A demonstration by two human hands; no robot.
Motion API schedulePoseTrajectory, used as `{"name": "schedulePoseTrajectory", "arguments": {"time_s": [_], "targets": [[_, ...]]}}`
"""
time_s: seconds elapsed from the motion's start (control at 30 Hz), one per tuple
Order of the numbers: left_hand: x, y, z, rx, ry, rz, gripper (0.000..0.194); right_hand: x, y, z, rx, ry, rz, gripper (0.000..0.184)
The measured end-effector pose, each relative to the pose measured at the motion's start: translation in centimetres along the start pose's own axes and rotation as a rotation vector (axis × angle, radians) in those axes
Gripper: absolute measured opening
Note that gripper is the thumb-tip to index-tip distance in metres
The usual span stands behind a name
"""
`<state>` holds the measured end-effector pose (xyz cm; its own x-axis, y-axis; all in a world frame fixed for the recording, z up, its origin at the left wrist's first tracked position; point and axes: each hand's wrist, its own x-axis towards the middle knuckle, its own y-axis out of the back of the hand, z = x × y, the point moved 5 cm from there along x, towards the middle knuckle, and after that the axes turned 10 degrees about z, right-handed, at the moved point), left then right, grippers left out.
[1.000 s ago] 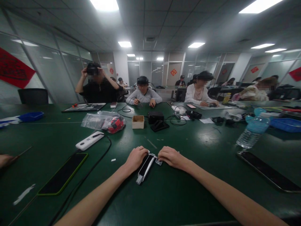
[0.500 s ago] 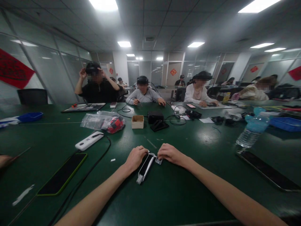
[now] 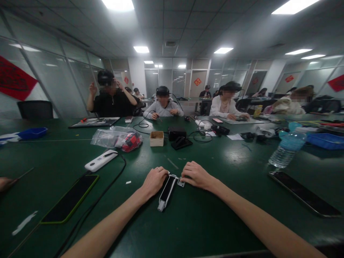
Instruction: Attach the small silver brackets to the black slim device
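A narrow white casing with a dark inside [image 3: 168, 190] lies on the green table between my hands, its grey end piece [image 3: 161, 205] toward me. My left hand [image 3: 156, 180] grips the casing's far left end with bent fingers. At the casing's far right, my right hand [image 3: 196, 175] pinches a small grey plate with a hole [image 3: 181, 184]. The plate sits right beside the casing's far end; whether a wire joins the two is too small to tell. My fingers hide part of both pieces.
Left of me lie a green-edged phone [image 3: 70, 199], a white device [image 3: 101, 161] and a black cable [image 3: 107, 190]. Ahead stand a small box [image 3: 156, 139] and a plastic bag [image 3: 115, 138]. A bottle [image 3: 285, 152] and another phone [image 3: 303, 193] are at right. Several people sit opposite.
My hands and the casing stay nearly in place, with only a slight shift of the right fingers on the plate. Across the table, one person's hand has lifted from the tabletop toward their chest.
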<state>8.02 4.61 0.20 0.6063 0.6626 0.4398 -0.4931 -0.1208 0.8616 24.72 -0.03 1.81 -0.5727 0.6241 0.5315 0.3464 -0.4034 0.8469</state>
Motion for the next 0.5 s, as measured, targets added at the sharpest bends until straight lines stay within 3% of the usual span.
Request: {"name": "schedulePoseTrajectory", "arguments": {"time_s": [0.5], "targets": [[-0.54, -0.32, -0.04, -0.015, 0.004, 0.027, 0.014, -0.01, -0.73, 0.79, 0.228, -0.357, -0.079, 0.01]]}}
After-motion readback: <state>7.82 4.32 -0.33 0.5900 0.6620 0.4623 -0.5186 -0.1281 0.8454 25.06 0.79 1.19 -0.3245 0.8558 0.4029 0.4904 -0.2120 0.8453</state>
